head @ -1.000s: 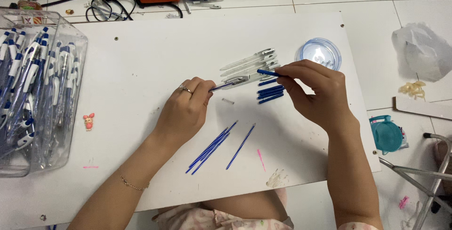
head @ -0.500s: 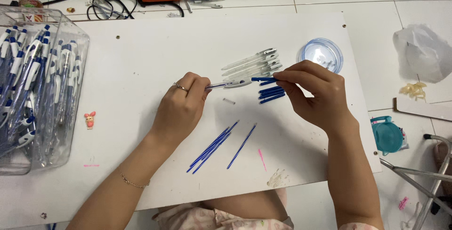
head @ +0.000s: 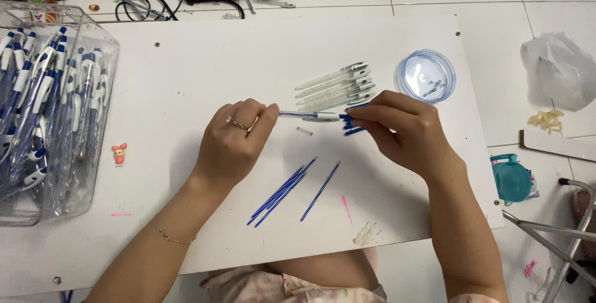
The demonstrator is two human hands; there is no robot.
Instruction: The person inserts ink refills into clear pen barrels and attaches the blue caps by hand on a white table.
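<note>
The left hand pinches the thin blue refill of one pen, and the right hand grips its clear barrel, held just above the white counter. One small spring lies under the pen. About five clear barrels lie beside one round lid. About five loose blue refills lie nearer the person. One clear box at the left holds many pens.

We see a white board. On it lie thin blue refills near the front edge, a tiny spring in the middle, clear pen tubes, and a round lid near the right edge.
</note>
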